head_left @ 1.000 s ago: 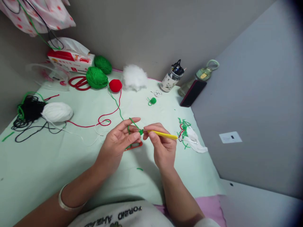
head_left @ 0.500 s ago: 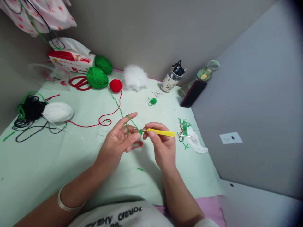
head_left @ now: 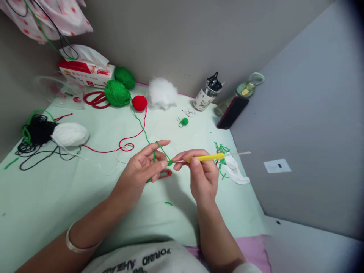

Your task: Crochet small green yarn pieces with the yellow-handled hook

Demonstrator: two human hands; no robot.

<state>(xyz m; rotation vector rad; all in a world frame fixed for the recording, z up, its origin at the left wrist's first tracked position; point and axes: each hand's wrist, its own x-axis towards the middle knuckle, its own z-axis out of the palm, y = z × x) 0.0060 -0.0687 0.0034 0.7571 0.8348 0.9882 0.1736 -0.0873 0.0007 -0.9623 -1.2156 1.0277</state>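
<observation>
While the left hand (head_left: 142, 167) pinches the green piece (head_left: 170, 163), the right hand (head_left: 205, 174) grips the hook (head_left: 210, 157); evenly taut yarn (head_left: 164, 151) should help.

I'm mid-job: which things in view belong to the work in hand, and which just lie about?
In the work:
Yellow-handled hook, in the right hand
Small green piece, pinched in the left hand
Green strand looped on the left hand
Nearer green yarn ball, apparently its source

Apparently lying about:
Red yarn ball
White yarn ball
Red-handled scissors
White fluff
Phone
</observation>
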